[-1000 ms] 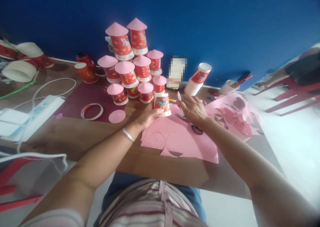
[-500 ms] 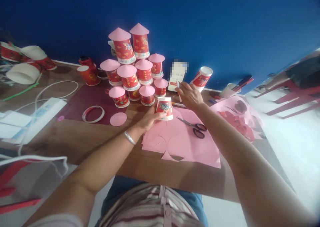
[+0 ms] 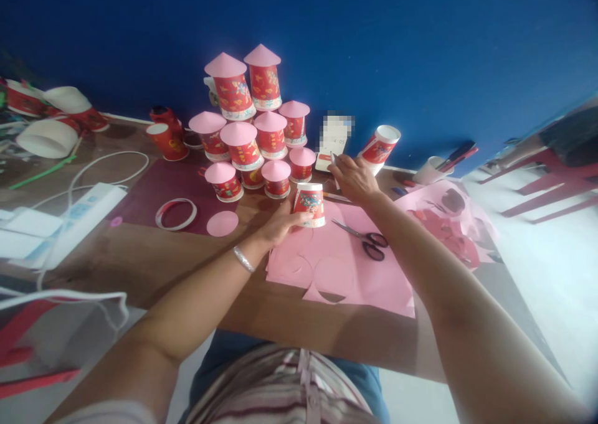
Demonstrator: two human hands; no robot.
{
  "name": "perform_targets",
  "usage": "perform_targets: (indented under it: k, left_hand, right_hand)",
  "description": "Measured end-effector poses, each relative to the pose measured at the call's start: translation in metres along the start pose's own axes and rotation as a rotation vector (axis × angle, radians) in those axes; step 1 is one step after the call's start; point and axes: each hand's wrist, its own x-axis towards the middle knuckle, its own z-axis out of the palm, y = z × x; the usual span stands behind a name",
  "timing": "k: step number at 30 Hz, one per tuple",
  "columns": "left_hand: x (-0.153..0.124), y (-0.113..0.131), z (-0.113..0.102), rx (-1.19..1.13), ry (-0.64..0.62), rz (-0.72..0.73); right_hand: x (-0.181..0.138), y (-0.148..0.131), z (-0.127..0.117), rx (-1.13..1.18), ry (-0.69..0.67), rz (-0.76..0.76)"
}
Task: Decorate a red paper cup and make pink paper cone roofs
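My left hand (image 3: 283,223) is closed around a red paper cup (image 3: 309,205) with a printed pattern, held upside down above pink paper sheets (image 3: 346,268). Beyond it, my right hand (image 3: 355,178) pinches a small white object (image 3: 333,160), mostly hidden by the fingers, near a propped-up phone (image 3: 331,144). Black-handled scissors (image 3: 371,244) lie half spread on the pink sheets, right of the cup. Behind the left hand stand several red cups topped with pink paper cones, among them a small one (image 3: 276,174). A cut pink disc (image 3: 222,223) lies on the left.
An upright red cup (image 3: 380,147) leans by the wall behind my right hand. Pink scraps (image 3: 448,225) and a pen holder (image 3: 432,170) are at the right. Leftward lie a white ring (image 3: 175,214), a power strip (image 3: 77,218) with white cables, and more cups (image 3: 49,137).
The view has shifted slightly. Both hands keep nearly the same places and grips, and the cup stays upside down in the left one.
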Motion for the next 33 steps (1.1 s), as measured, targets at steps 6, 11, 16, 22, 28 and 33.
perform_targets:
  k: [6,11,16,22,28,33]
  left_hand:
    - [0.0,0.0,-0.001,0.009,-0.013,0.004]
    - [0.0,0.0,-0.001,0.007,-0.022,0.004]
    - [-0.001,0.002,0.0,0.025,-0.042,0.045]
    - [-0.001,0.001,0.001,0.049,-0.062,0.058]
    - [-0.002,-0.001,-0.002,0.064,-0.067,0.068]
    - [-0.004,-0.001,-0.001,0.075,-0.061,0.086]
  right_hand:
    - [0.0,0.002,-0.001,0.03,-0.007,0.002]
    - [0.002,0.005,-0.003,0.064,0.035,0.052]
    - [-0.009,-0.009,-0.016,0.113,0.128,0.084]
    - [-0.036,-0.047,-0.054,0.234,0.219,0.075]
    - [-0.058,-0.077,-0.069,0.576,0.328,0.185]
    - [-0.076,-0.097,-0.062,0.775,0.377,0.217]
